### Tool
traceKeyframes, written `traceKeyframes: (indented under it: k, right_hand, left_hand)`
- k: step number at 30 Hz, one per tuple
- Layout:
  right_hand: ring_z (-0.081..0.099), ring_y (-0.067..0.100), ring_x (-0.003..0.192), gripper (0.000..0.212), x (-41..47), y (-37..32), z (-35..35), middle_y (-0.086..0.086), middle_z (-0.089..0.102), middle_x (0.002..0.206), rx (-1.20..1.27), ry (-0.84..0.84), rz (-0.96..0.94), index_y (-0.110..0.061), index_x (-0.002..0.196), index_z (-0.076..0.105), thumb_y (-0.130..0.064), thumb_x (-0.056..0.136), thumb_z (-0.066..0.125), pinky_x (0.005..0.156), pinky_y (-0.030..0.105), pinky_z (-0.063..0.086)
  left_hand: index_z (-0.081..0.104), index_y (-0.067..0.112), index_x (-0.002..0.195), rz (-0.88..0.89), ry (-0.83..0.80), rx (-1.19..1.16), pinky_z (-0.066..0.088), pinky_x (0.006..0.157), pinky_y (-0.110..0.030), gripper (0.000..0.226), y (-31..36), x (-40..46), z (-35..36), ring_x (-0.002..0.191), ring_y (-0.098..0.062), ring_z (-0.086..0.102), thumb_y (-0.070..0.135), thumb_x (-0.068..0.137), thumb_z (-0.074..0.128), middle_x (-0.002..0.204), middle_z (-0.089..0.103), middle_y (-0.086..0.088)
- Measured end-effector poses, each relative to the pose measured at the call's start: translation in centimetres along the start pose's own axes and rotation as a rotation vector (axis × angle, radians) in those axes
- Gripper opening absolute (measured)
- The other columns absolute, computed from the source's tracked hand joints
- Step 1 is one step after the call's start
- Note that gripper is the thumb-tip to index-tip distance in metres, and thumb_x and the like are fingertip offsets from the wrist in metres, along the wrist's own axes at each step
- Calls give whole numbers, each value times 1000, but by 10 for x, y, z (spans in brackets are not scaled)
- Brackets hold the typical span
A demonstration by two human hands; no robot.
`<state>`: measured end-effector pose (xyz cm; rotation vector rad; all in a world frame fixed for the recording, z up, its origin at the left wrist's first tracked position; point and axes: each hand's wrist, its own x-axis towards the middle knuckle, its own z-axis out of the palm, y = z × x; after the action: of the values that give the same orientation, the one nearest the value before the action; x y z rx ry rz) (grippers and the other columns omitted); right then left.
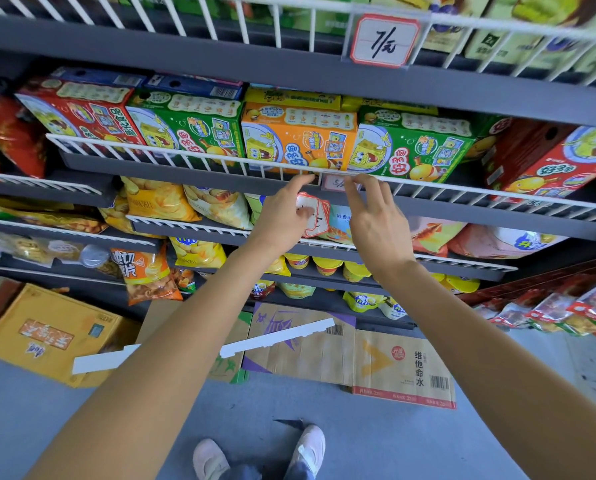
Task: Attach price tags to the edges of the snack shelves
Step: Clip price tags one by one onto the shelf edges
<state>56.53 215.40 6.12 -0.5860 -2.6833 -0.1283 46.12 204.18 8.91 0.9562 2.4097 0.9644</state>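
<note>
A small price tag [338, 183] in a clear holder hangs on the white wire rail [192, 157] of the shelf of cartoon snack boxes. My right hand [376, 220] reaches up to it, index fingertip touching the tag's right side, fingers spread. My left hand [282, 216] holds a stack of red-bordered price tags [315, 216] in its palm, while its index finger stretches up to the rail just left of the hung tag. A larger tag [384, 41] marked 7 hangs on the upper shelf's rail.
Green, orange and red snack boxes [300, 140] fill the shelf behind the rail. Chip bags [158, 202] and cup snacks sit on lower shelves. Flattened cardboard boxes [369, 362] and a yellow carton [43, 334] lie on the floor by my feet.
</note>
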Motion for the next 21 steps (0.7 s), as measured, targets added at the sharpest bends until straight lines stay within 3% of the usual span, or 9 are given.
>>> traceKeyframes:
  k: [3,6,9,12,14,17,18,21]
  right_hand:
    - [59,37,91,60,1,-3,1,23,59,112,2,5,29,7,116,58,15,58,67,51,37,50]
    - [61,37,91,57,3,-3,1,23,59,112,55,-3,44,8,115,58,16,59,66,57,40,52]
    - [61,36,98,50,1,-4,-5,21,58,119,159,-25,79,5,115,60,14,66,62,62,42,52]
    - [54,29,114,37,-4,-7,-14,13,50,133,408,-102,236,-3,125,57,1,89,51,82,37,50]
    - [56,30,109,27,-5,-6,-18,16,60,120,687,-202,412,0,113,63,-12,96,46,85,30,46]
    - [55,45,90,28,-4,-5,-21,32,59,90,1010,-251,558,10,89,59,-15,94,47,78,55,51]
    - [55,44,86,25,-4,-5,-22,31,60,86,1057,-255,579,9,85,60,-12,93,50,79,54,51]
    - [59,17,70,10,-8,-3,-24,6,66,74,1124,-282,625,-8,84,68,-7,89,59,74,33,51]
  left_hand:
    - [40,19,138,-25,42,-65,32,102,-26,47,1,-2,0,133,-21,39,11,93,53,144,44,-2]
    - [51,13,123,-96,89,-198,37,86,-17,31,-1,-2,-1,119,-20,50,12,92,55,128,55,-5]
    - [56,10,113,-198,81,-360,46,87,-32,22,-1,-4,3,107,-23,57,11,91,56,108,59,-5]
    - [55,16,104,-199,29,-411,49,89,-37,14,4,-6,8,101,-20,58,11,91,56,104,59,-2]
    - [55,16,104,-173,4,-412,49,88,-37,14,6,-7,8,99,-19,58,11,91,56,105,60,-3]
    - [56,10,108,-142,0,-393,50,88,-38,18,6,-9,9,100,-22,60,10,91,57,108,63,-8]
    - [56,9,109,-130,-5,-383,50,88,-37,19,6,-10,10,101,-22,60,10,91,56,109,63,-9]
    - [54,6,111,-103,-33,-310,49,87,-37,21,2,-14,15,101,-23,60,12,91,56,110,63,-11]
